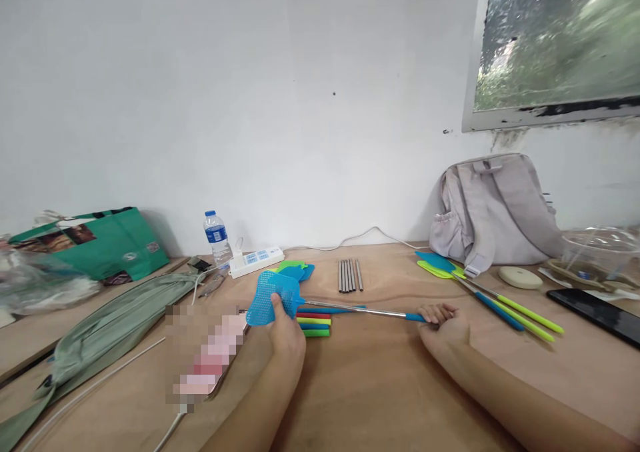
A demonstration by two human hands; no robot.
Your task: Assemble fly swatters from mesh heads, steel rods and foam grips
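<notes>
A blue fly swatter (350, 307) with a thin metal rod is stretched level between my two hands. My left hand (287, 332) pinches its perforated head, thumb on top. The fingers of my right hand (443, 325) wrap round its blue handle, most of which they hide. Behind the swatter head lie green and blue swatter heads (300, 270). Coloured handle tubes (315, 325) in red, yellow, blue and green lie just right of my left hand. Several metal rods (350, 276) rest in a row farther back. Near my right hand are fly swatters (500, 309) with blue and yellow-green handles.
At the back right a grey backpack (493, 212) leans on the wall, near a white oval case (520, 277), a black phone (600, 312) and a clear plastic bowl (600, 249). Leftward are a power strip (257, 261), a water bottle (216, 232), a green bag (120, 242) and a blurred-out pink phone (213, 359).
</notes>
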